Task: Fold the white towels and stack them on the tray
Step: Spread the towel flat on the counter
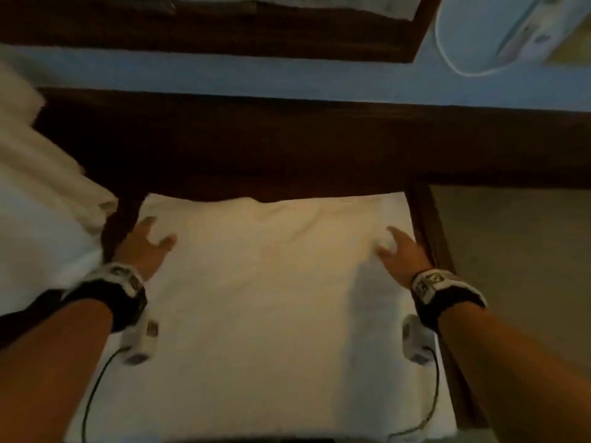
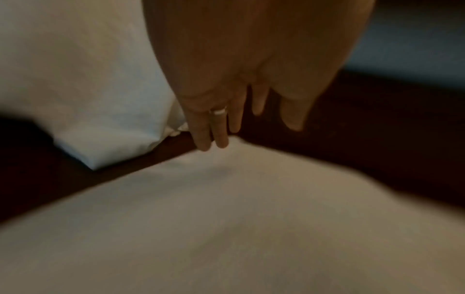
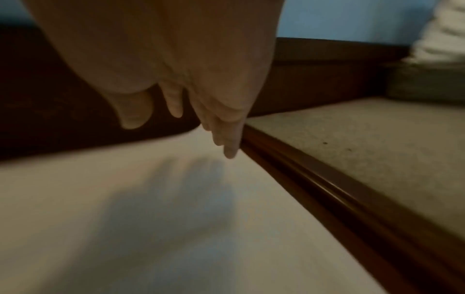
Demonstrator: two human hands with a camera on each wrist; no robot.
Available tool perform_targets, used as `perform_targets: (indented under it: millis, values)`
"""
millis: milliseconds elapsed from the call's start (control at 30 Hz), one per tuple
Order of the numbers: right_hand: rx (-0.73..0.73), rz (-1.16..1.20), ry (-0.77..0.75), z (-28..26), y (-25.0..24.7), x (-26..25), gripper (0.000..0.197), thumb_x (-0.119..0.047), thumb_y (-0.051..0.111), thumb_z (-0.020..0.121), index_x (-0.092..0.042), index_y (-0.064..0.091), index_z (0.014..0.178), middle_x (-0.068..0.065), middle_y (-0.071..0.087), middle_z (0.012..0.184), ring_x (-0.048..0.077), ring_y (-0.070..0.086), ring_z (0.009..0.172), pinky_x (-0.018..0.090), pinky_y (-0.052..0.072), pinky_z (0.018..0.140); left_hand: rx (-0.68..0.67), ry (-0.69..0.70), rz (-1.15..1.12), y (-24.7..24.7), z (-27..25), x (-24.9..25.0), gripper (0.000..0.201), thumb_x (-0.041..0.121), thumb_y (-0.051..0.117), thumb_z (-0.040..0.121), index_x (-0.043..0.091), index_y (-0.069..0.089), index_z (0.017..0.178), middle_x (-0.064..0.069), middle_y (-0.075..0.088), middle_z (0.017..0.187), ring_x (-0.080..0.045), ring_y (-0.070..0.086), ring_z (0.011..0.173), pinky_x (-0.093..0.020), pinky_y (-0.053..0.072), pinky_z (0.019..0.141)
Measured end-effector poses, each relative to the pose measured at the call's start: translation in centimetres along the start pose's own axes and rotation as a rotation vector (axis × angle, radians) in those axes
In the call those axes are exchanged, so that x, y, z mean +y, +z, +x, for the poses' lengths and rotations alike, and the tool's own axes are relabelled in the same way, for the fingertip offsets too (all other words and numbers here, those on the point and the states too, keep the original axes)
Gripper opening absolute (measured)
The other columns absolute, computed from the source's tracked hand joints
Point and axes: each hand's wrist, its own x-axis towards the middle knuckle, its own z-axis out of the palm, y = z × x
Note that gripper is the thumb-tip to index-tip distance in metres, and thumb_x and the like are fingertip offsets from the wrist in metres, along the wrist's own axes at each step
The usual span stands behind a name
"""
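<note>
A white towel (image 1: 268, 308) lies spread flat on a dark wooden worktop (image 1: 287, 148), reaching from near its far edge down to the near edge and filling most of its width. The left hand (image 1: 145, 247) is at the towel's far left corner and the right hand (image 1: 401, 251) at its far right corner, both palm-down with fingers stretched out and slack, gripping nothing. In the left wrist view the fingertips (image 2: 208, 143) of the left hand (image 2: 241, 83) come down right at the raised corner of the towel (image 2: 239, 228); whether they press it cannot be told through the blur, and one finger wears a ring (image 2: 219, 111). In the right wrist view the right hand (image 3: 176, 65) hangs over the towel (image 3: 151, 218) just inside the worktop's right edge (image 3: 327, 195), its shadow on the cloth below; contact is unclear. A second heap of white cloth (image 1: 41, 199) lies at the left side of the worktop, just beside the left hand, also seen in the left wrist view (image 2: 88, 89). Right of the worktop is a tan surface (image 1: 511, 251). Beyond the far edge is a blue surface (image 1: 224, 75), with a white appliance (image 1: 505, 30) at the top right. Both wrists carry black bands with cables.
</note>
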Motion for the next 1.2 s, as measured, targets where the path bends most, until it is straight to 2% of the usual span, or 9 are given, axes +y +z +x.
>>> perform_targets:
  millis: [67, 100, 200, 433, 667, 833, 933, 1033, 1200]
  values:
    - [-0.22, -0.267, 0.026, -0.8, 3.3, 1.7, 0.084, -0.056, 0.056, 0.092, -0.034, 0.007, 0.157, 0.013, 0.002, 0.165, 0.038, 0.012, 0.15, 0.05, 0.025, 0.116, -0.343, 0.002, 0.361, 3.6, -1.3, -3.2, 0.084, 0.056, 0.058, 0.095, 0.033, 0.01, 0.16, -0.007, 0.006, 0.169, -0.036, 0.018, 0.152, -0.048, 0.024, 0.121]
    - [-0.283, -0.361, 0.036, -1.2, 4.5, 2.3, 0.091, -0.064, 0.055, 0.089, -0.039, -0.002, 0.155, 0.013, -0.013, 0.164, 0.041, -0.002, 0.15, 0.055, 0.022, 0.116, -0.414, 0.012, 0.483, 4.5, -2.0, -4.3, 0.088, 0.063, 0.054, 0.093, 0.042, -0.001, 0.158, -0.003, -0.011, 0.169, -0.036, 0.005, 0.154, -0.051, 0.019, 0.122]
    - [-0.305, -0.532, 0.057, -0.8, 6.0, 2.3, 0.108, -0.078, 0.051, 0.08, -0.043, -0.024, 0.149, 0.014, -0.037, 0.155, 0.048, -0.022, 0.144, 0.066, 0.019, 0.112, -0.378, 0.039, 0.58, 5.1, -0.3, -5.1, 0.091, 0.077, 0.045, 0.087, 0.054, -0.017, 0.15, 0.005, -0.03, 0.163, -0.035, -0.012, 0.153, -0.062, 0.016, 0.119]
    - [-0.272, -0.57, 0.088, 5.6, 4.0, -0.7, 0.112, -0.079, 0.053, 0.078, -0.04, -0.024, 0.15, 0.018, -0.033, 0.157, 0.054, -0.018, 0.143, 0.068, 0.016, 0.114, -0.328, 0.094, 0.578, 5.1, 6.0, -0.7, 0.091, 0.081, 0.042, 0.085, 0.053, -0.012, 0.153, 0.006, -0.027, 0.164, -0.034, -0.012, 0.153, -0.065, 0.012, 0.119]
    - [-0.22, -0.557, 0.05, 9.7, 2.9, -2.3, 0.11, -0.082, 0.05, 0.076, -0.041, -0.019, 0.152, 0.015, -0.028, 0.16, 0.05, -0.014, 0.146, 0.066, 0.016, 0.114, -0.223, 0.147, 0.521, 5.6, 10.9, 1.3, 0.091, 0.08, 0.047, 0.085, 0.052, -0.006, 0.154, 0.008, -0.018, 0.167, -0.032, -0.007, 0.154, -0.061, 0.007, 0.122]
    - [-0.141, -0.488, -0.08, 4.2, 3.3, -0.2, 0.102, -0.077, 0.047, 0.082, -0.041, -0.018, 0.152, 0.001, -0.029, 0.161, 0.032, -0.005, 0.152, 0.057, 0.024, 0.117, -0.169, 0.196, 0.476, 5.6, 6.2, 0.2, 0.091, 0.073, 0.051, 0.088, 0.045, 0.0, 0.158, 0.001, -0.009, 0.169, -0.03, 0.0, 0.154, -0.055, 0.005, 0.124]
    - [-0.179, -0.604, -0.125, -0.7, 5.0, 2.0, 0.097, -0.081, 0.039, 0.082, -0.042, -0.015, 0.152, 0.005, -0.025, 0.162, 0.034, -0.003, 0.151, 0.061, 0.029, 0.113, -0.241, 0.228, 0.613, 6.5, 0.2, -2.3, 0.089, 0.082, 0.038, 0.085, 0.047, 0.0, 0.157, 0.0, -0.012, 0.168, -0.028, -0.002, 0.154, -0.057, 0.008, 0.122]
    - [-0.277, -0.624, -0.053, -3.8, 6.4, 3.4, 0.105, -0.092, 0.034, 0.072, -0.047, -0.024, 0.147, 0.012, -0.032, 0.159, 0.039, -0.017, 0.149, 0.069, 0.021, 0.112, -0.351, 0.168, 0.663, 6.5, -3.8, -4.5, 0.097, 0.092, 0.034, 0.074, 0.057, -0.015, 0.15, -0.004, -0.027, 0.164, -0.035, -0.011, 0.153, -0.063, 0.011, 0.119]
    - [-0.361, -0.628, 0.007, -0.9, 5.8, 2.4, 0.121, -0.094, 0.046, 0.062, -0.049, -0.031, 0.143, 0.015, -0.043, 0.151, 0.044, -0.029, 0.143, 0.073, 0.02, 0.109, -0.37, 0.136, 0.646, 6.1, -1.9, -3.6, 0.106, 0.097, 0.037, 0.064, 0.062, -0.023, 0.144, -0.003, -0.035, 0.161, -0.038, -0.015, 0.152, -0.068, 0.015, 0.116]
